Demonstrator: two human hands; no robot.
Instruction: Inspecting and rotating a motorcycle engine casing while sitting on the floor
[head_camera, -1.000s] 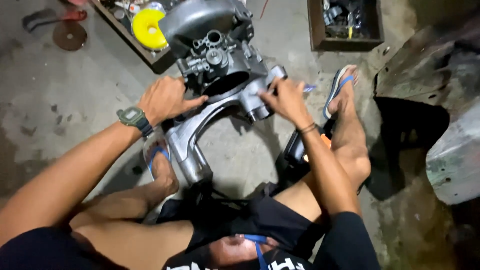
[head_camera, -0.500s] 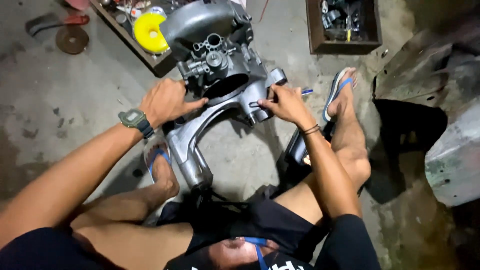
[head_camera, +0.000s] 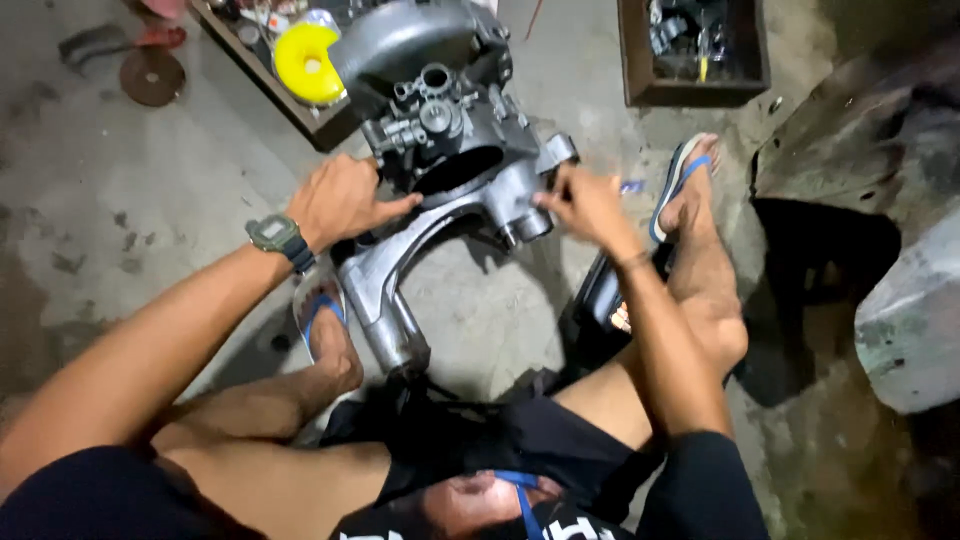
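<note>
Far upper left of the frame: a rusty round disc (head_camera: 152, 76) lies flat on the stained concrete floor (head_camera: 110, 200), with a dark tool just above it, too dim to identify. Next right, a shallow wooden tray (head_camera: 318, 122) holds a yellow ring-shaped part (head_camera: 303, 62) and small oddments. Left hand (head_camera: 340, 200), with a wristwatch (head_camera: 277, 236) on that arm, lies palm-down on the left shoulder of the grey engine casing (head_camera: 450, 190); fingers are spread and pressed flat, gripping nothing, apparently steadying the casing so it cannot roll. The casing sits at centre frame, its rounded housing toward the top and its long arm running down to the person's lap, between the knees. A sandalled foot (head_camera: 325, 335) rests against the arm's left side, likely as a brace. Right hand (head_camera: 590, 205) is at the casing's right edge, fingers pinched together against a lug; motion blur hides whether they hold a small part or tool, so I cannot tell. A second sandalled foot (head_camera: 690, 190) is planted right of it. Upper right: a wooden box (head_camera: 690, 92) of dark metal parts.
</note>
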